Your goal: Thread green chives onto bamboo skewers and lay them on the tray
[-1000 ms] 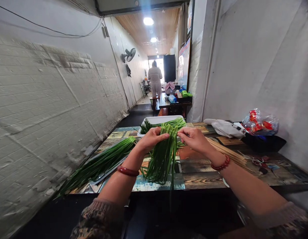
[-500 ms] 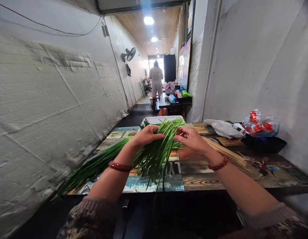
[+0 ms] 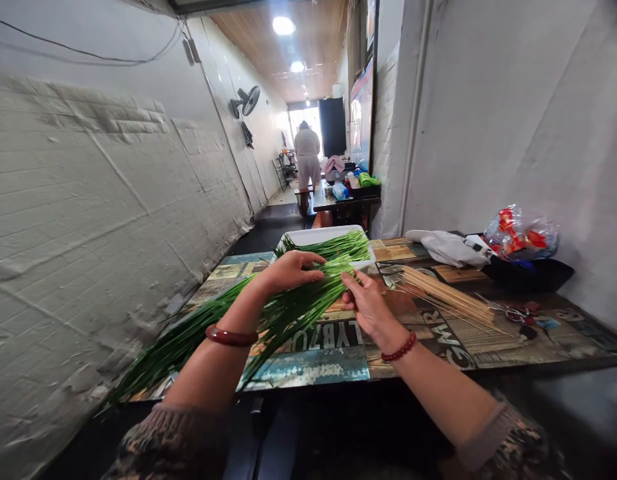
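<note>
A loose bunch of long green chives (image 3: pixel 301 307) lies slanted above the table, pale stem ends toward the far right and dark leaf tips toward me. My left hand (image 3: pixel 294 270) curls over its upper part, thumb and fingers round the stems. On the right side, my right hand (image 3: pixel 366 303) pinches the stem ends between thumb and fingers. Just beyond both hands stands a white tray (image 3: pixel 318 235) with more chives (image 3: pixel 333 247) in it. Under and beside my left forearm, another long heap of chives (image 3: pixel 178 347) stretches to the table's left front edge.
Thin wooden skewers (image 3: pixel 448 297) lie fanned out right of my right hand. Scissors (image 3: pixel 513 313), a white cloth (image 3: pixel 451 250) and a black bowl (image 3: pixel 531 275) with plastic packaging (image 3: pixel 521 233) sit farther right. A person (image 3: pixel 307 157) stands far down the room.
The bunch has come down closer to the table and lies flatter, its leaf tips swung left. My right hand has moved lower and slightly left, onto the stem ends.
</note>
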`<state>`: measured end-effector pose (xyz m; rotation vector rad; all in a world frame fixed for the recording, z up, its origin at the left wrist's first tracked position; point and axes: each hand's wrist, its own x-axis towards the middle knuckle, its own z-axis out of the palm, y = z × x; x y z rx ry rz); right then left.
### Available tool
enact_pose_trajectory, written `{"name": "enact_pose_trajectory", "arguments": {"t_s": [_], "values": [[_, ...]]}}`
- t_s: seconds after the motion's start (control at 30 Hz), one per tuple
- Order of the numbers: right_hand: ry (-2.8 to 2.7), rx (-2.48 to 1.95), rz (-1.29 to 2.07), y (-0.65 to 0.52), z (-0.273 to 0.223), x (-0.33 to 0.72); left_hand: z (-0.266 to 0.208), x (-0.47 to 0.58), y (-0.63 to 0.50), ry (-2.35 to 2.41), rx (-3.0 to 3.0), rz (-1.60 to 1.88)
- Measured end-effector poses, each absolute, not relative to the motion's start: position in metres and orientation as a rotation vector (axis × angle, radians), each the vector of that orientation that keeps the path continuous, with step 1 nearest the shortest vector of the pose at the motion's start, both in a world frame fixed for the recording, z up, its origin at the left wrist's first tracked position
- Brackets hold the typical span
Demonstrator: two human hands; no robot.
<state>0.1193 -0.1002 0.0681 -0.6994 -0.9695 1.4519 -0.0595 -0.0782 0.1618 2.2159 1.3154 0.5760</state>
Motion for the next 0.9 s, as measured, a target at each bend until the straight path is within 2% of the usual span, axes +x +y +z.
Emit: {"name": "enact_pose_trajectory", "arguments": {"t_s": [0.17,0.27,0.37,0.67,0.83,0.9], "values": [[-0.981,-0.973,1.425,-0.096,-0.002,0.125,0.081,-0.052,-0.057,1.422,2.368,0.326],[-1.038,-1.077,1.43,-0.094,-0.029,0.142,0.032,-0.044,-0.054,1.409,2.307,0.365],[-1.122,-1.147,1.432,-0.09,-0.041,0.161,0.005,-0.034,-0.05,1.405,2.328,0.43],[-1.239,-1.225,1.443,-0.044,-0.046,0.188,-0.003,-0.01,-0.024,1.419,2.373,0.456],[-1.452,-1.267,1.334,-0.032,-0.057,0.192,0.003,-0.001,-0.007,1.476,2.273,0.663],[-1.489,-1.251,1.234,-0.033,-0.062,0.194,0.001,0.007,0.002,1.471,2.315,0.641]]}}
